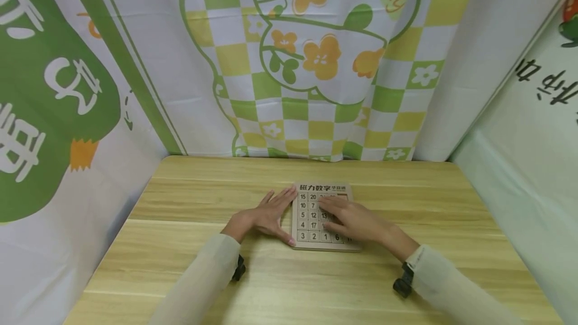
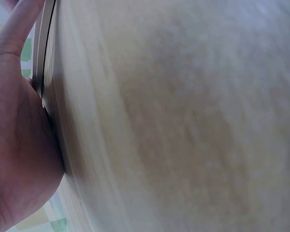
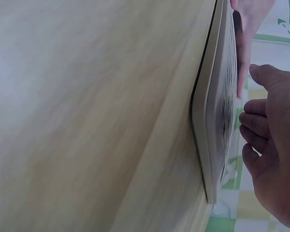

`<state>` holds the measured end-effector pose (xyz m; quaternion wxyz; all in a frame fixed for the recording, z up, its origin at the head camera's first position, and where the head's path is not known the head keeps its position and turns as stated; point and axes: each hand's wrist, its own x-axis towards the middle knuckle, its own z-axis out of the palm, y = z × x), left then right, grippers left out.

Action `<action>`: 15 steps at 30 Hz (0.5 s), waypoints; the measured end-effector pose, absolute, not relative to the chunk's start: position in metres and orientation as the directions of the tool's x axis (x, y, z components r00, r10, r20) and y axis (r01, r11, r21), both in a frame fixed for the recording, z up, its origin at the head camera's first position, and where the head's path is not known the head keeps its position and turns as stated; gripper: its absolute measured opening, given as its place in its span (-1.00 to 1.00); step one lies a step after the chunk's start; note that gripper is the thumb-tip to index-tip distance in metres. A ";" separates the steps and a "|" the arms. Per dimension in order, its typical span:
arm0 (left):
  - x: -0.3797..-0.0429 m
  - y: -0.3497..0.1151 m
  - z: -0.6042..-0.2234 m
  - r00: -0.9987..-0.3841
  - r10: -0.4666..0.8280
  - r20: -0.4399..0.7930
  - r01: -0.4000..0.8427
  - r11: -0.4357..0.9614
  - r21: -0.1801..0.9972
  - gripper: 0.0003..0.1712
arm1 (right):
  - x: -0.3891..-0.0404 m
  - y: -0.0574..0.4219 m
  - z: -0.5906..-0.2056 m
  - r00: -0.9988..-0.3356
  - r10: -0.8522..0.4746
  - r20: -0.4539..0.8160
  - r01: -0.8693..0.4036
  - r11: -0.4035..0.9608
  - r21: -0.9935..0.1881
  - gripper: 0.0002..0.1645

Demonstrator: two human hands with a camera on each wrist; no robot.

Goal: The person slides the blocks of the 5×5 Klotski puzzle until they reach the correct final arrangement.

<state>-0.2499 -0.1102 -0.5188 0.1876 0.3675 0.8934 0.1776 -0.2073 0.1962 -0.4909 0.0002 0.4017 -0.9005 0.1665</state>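
A flat number sliding puzzle with light square tiles and a printed heading lies on the table. My left hand rests at the puzzle's left side, fingers stretched to the upper edge and thumb at the lower corner. Over the tiles on the right is my right hand, hiding several numbers; a brown gap shows at the upper right. In the right wrist view, the fingers of the right hand bend slightly beside the face of the puzzle; contact is hard to tell. The left wrist view shows the left palm by the edge.
A wood-grain table carries the puzzle. Behind it hangs a printed curtain with checks and flowers, and white printed cloths stand at left and right. A dark wrist camera sits under the right sleeve, another under the left.
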 end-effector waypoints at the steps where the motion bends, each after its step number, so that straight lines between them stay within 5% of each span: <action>1: -0.250 -0.110 -0.519 -0.660 0.723 -0.205 0.591 0.668 0.453 0.66 | -0.208 0.193 -0.491 -0.672 -0.728 0.132 -0.728 0.618 -0.298 -0.28; 15: -0.249 -0.111 -0.518 -0.658 0.722 -0.214 0.576 0.666 0.474 0.68 | -0.221 0.159 -0.495 -0.662 -0.744 0.095 -0.732 0.614 -0.295 -0.21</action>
